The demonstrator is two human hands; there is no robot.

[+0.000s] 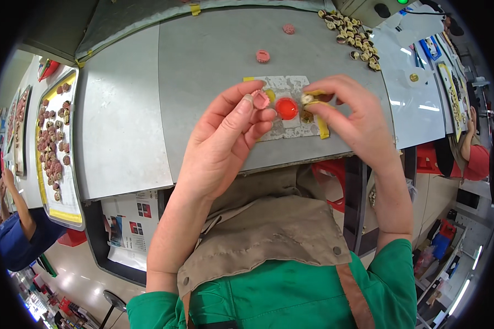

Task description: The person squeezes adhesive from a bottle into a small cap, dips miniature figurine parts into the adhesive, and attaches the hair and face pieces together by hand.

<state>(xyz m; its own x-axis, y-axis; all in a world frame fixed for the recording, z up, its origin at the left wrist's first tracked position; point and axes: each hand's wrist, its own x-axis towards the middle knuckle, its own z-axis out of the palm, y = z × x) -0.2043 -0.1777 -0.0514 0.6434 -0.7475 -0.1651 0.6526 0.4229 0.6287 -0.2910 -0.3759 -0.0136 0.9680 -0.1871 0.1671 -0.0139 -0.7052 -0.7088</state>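
My left hand [217, 140] is closed, pinching a small pink ridged cup-like piece [262, 99] between thumb and fingers, its hollow side facing me. My right hand [357, 118] pinches a small whitish rounded piece [307, 99]; yellow wrapping covers the tips of its thumb and finger. Between the hands, a shallow round red dish [286, 109] rests on a stained white board [288, 81] with yellow tape [324, 129] at its edge. Beyond the board, two more pink ridged pieces [263, 56] lie apart on the grey tabletop [211, 60].
At the far right of the table is a pile of small cream-and-dark pieces [357, 39]. A yellow-edged tray [66, 213] of pinkish-brown pieces stands on the left. One co-worker's arm [21, 205] shows at the left, another person in red [476, 163] at the right.
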